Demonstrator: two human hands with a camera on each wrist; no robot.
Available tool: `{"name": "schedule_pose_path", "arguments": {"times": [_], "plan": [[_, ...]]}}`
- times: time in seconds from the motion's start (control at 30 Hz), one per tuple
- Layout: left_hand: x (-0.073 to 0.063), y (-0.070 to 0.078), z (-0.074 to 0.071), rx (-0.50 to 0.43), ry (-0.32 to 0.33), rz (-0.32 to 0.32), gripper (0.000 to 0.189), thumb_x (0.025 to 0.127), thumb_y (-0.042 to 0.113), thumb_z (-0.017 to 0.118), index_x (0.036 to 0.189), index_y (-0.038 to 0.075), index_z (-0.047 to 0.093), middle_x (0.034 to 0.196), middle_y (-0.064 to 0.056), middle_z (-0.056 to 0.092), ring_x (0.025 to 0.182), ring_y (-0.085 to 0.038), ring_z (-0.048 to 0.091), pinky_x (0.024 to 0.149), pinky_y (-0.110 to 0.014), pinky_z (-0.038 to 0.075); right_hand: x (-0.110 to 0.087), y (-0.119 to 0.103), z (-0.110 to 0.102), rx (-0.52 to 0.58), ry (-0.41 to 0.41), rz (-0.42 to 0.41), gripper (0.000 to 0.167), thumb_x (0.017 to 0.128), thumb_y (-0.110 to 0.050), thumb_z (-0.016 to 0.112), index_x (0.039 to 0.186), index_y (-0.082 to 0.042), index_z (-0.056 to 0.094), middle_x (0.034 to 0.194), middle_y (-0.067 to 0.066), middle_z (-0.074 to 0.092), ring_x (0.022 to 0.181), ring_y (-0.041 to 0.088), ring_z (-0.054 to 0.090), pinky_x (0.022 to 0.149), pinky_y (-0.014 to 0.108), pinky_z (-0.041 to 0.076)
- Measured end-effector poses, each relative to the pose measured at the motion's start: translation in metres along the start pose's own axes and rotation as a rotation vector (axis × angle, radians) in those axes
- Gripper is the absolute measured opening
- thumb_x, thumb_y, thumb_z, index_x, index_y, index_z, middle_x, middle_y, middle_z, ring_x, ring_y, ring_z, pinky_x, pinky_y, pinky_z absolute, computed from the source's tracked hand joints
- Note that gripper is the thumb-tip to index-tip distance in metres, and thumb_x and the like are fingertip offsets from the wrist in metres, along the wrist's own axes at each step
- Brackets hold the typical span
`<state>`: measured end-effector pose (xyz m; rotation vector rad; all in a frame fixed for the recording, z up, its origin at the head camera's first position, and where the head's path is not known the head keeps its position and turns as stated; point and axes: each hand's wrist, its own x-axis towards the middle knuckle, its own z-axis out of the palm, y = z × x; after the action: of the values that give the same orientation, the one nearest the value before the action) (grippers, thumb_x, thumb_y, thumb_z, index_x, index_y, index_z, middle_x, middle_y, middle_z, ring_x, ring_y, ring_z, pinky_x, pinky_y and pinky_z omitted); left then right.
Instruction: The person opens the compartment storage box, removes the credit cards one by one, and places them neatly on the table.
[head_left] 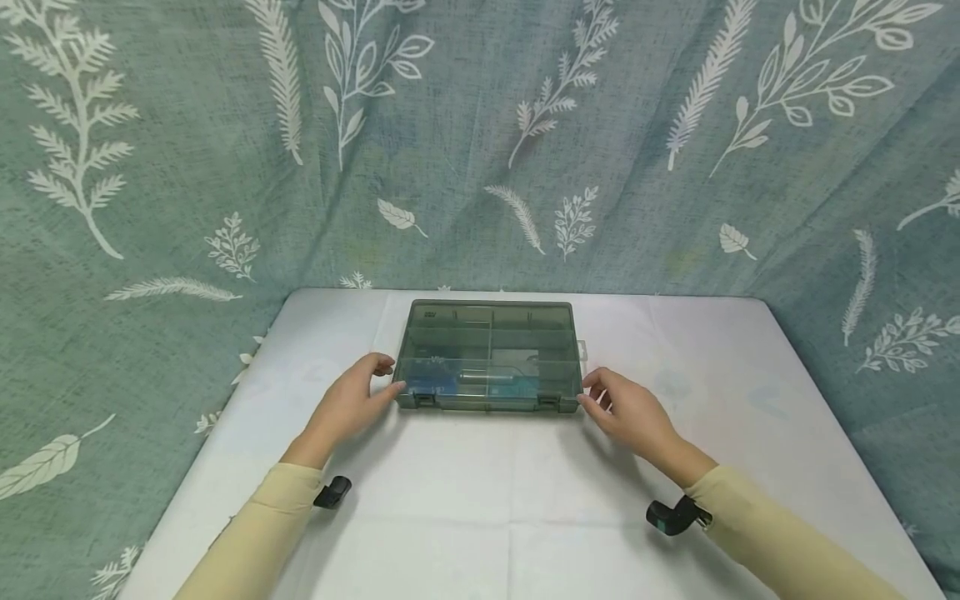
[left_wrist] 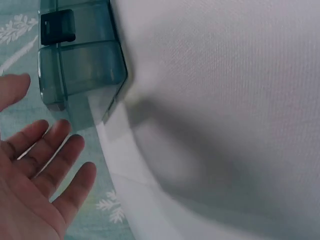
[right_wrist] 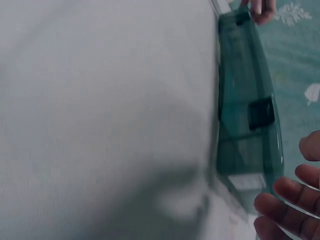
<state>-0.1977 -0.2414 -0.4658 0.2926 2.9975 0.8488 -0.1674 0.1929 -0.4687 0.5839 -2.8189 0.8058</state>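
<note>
A translucent grey-green compartment box (head_left: pixel 491 343) sits on the white-covered table, its lid down and two dark latches (left_wrist: pixel 58 27) on its front side. Through the lid show a dark blue item (head_left: pixel 433 377), a lighter blue item (head_left: pixel 517 387) and a long clear piece; their kinds are unclear. My left hand (head_left: pixel 351 406) is at the box's left front corner, fingers loosely spread; in the left wrist view (left_wrist: pixel 35 170) a gap shows between fingers and box. Beside the right front corner is my right hand (head_left: pixel 630 415), fingers loosely bent, fingertips close to the side; contact is uncertain.
The table (head_left: pixel 480 500) has a white cloth with faint creases. A green-blue curtain (head_left: pixel 465 150) with white leaf prints hangs behind and at both sides. A small pale tab (head_left: pixel 582 350) sticks out at the box's right side. Dark wrist devices (head_left: pixel 332 492) are on both forearms.
</note>
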Motion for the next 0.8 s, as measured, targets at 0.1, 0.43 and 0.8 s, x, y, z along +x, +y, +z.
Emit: {"name": "schedule_pose_path", "arguments": {"times": [0.1, 0.43, 0.8], "plan": [[0.001, -0.002, 0.002, -0.004, -0.028, 0.027, 0.063, 0.100, 0.042, 0.065, 0.149, 0.006, 0.046, 0.142, -0.016, 0.054, 0.129, -0.037, 0.053, 0.105, -0.060, 0.045, -0.001, -0.006, 0.004, 0.021, -0.018, -0.021, 0.016, 0.098, -0.024, 0.071, 0.106, -0.012, 0.065, 0.083, -0.010, 0.061, 0.071, 0.004, 0.058, 0.061, 0.026, 0.052], [0.006, -0.009, 0.006, -0.077, -0.107, 0.073, 0.075, 0.099, 0.041, 0.067, 0.159, 0.011, 0.034, 0.161, -0.017, 0.035, 0.139, -0.040, 0.045, 0.109, -0.056, 0.045, -0.003, -0.022, 0.019, 0.101, -0.062, -0.054, 0.006, 0.099, -0.026, 0.070, 0.098, -0.020, 0.071, 0.081, -0.015, 0.064, 0.071, 0.001, 0.058, 0.062, 0.023, 0.053], [0.006, -0.012, 0.009, -0.169, -0.206, 0.037, 0.084, 0.102, 0.044, 0.060, 0.165, 0.014, 0.012, 0.169, -0.015, 0.011, 0.143, -0.043, 0.038, 0.116, -0.056, 0.037, 0.003, -0.042, 0.047, 0.155, -0.159, -0.073, 0.010, 0.099, -0.026, 0.068, 0.104, -0.019, 0.072, 0.082, -0.014, 0.066, 0.071, 0.001, 0.059, 0.064, 0.023, 0.054]]}}
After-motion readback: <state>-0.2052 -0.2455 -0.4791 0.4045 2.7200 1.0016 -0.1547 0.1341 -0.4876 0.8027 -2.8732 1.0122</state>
